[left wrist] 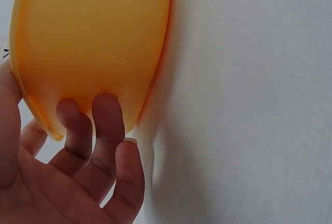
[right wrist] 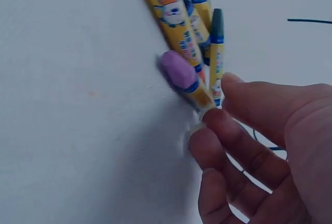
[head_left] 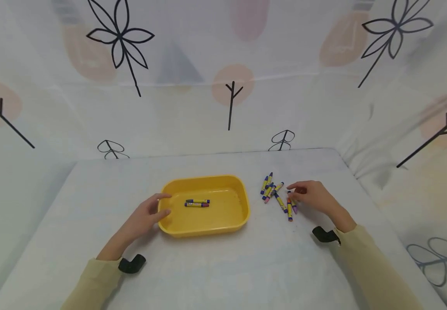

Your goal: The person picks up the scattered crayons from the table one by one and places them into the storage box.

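A yellow tray point(head_left: 208, 230) stands on the white table, with two crayons point(head_left: 197, 205) lying side by side inside it. My left hand point(head_left: 147, 215) grips the tray's left end, thumb over the rim; the left wrist view shows the other fingers curled against the outer wall. Right of the tray, my right hand point(head_left: 312, 198) is over the near edge of a loose crayon pile point(head_left: 271, 189). Its fingertips are at one end of a purple crayon point(right wrist: 179, 71). Thumb and forefinger look apart. An orange-tipped crayon point(head_left: 290, 213) lies beside the purple one.
The white table point(head_left: 223, 271) meets a patterned cloth backdrop point(head_left: 192, 116) at the back and more cloth at the sides. Several yellow-wrapped crayons overlap in the pile. A dark wrist mount point(head_left: 132, 263) shows at the left cuff, another point(head_left: 325, 235) at the right.
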Action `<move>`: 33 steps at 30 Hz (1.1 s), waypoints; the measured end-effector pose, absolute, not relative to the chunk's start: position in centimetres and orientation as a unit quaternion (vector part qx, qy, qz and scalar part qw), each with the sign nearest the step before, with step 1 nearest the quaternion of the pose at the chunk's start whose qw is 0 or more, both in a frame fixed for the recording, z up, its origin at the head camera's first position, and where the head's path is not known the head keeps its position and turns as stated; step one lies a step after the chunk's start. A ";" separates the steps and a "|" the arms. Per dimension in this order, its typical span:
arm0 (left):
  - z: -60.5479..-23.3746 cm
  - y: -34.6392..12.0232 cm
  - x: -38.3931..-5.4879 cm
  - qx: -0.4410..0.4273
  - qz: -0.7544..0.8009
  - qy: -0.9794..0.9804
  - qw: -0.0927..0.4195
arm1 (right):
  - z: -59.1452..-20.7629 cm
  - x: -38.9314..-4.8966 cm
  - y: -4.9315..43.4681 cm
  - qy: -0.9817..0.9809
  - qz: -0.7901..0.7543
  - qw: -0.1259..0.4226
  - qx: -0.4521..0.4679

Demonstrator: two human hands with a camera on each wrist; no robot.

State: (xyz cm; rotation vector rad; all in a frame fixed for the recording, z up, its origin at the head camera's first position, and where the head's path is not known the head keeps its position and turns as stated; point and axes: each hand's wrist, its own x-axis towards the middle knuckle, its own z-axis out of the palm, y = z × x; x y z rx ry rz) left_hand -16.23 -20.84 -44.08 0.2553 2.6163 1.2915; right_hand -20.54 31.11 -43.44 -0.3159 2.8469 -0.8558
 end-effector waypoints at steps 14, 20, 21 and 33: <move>-44.3 -21.0 -16.4 0.085 0.440 0.888 0.108 | -43.0 -21.0 31.1 0.957 -0.248 0.114 -0.102; -44.1 -20.9 -16.3 0.083 0.435 0.890 0.110 | -41.9 -20.5 31.8 0.937 -0.308 0.148 -0.073; -44.1 -20.8 -16.2 0.081 0.435 0.890 0.111 | -41.7 -20.3 32.0 0.931 -0.324 0.154 -0.069; -44.2 -20.9 -16.3 0.076 0.437 0.890 0.112 | -39.7 -19.7 33.1 0.865 -0.461 0.173 -0.095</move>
